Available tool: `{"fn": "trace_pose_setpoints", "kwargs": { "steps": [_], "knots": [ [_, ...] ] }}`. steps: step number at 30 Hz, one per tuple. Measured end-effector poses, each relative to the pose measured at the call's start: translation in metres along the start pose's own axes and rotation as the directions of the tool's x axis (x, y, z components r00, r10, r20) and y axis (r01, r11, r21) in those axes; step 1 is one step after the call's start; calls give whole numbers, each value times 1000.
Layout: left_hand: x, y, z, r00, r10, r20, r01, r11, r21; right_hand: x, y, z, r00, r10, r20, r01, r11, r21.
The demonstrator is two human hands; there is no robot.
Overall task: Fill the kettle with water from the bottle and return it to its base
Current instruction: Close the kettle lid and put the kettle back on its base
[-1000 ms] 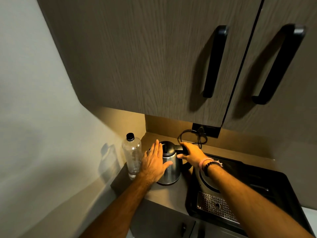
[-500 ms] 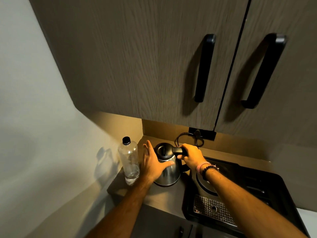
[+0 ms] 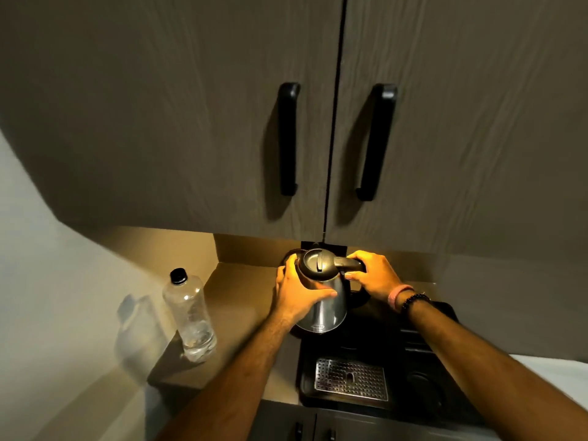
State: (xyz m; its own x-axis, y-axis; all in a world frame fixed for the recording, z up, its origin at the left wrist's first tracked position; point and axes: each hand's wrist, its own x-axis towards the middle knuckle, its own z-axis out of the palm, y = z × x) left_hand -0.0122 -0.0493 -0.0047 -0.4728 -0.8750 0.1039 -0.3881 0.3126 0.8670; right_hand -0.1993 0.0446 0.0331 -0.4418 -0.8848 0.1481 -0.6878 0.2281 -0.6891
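A steel kettle (image 3: 331,310) with a closed dark lid is upright at the back left corner of a black tray (image 3: 423,338). My left hand (image 3: 296,294) wraps around the kettle's body from the left. My right hand (image 3: 372,275) grips its black handle at the top right. The kettle's base is hidden beneath it, and I cannot tell whether the kettle rests on it. A clear plastic bottle (image 3: 189,313) with a black cap on stands on the counter to the left, with only a little water at the bottom.
Dark wall cabinets with two black handles (image 3: 288,138) (image 3: 377,141) hang low over the counter. A metal drip grate (image 3: 351,375) sits in the tray's front part. A pale wall closes off the left side, close behind the bottle.
The kettle has moved right, from the counter beside the bottle to over the black tray. Both hands went with it and kept their grip. The bottle stayed put.
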Motion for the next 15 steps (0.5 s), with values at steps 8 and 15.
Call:
{"fn": "trace_pose_setpoints", "kwargs": {
  "steps": [8, 15],
  "knots": [
    [-9, 18, 56, 995, 1, 96, 1, 1000, -27, -23, 52, -30, 992, 122, -33, -122, 992, -14],
    [-7, 20, 67, 990, -25, 138, 22, 999, 27, -27, 71, -32, 989, 145, -26, -145, 989, -13]
  ]
}}
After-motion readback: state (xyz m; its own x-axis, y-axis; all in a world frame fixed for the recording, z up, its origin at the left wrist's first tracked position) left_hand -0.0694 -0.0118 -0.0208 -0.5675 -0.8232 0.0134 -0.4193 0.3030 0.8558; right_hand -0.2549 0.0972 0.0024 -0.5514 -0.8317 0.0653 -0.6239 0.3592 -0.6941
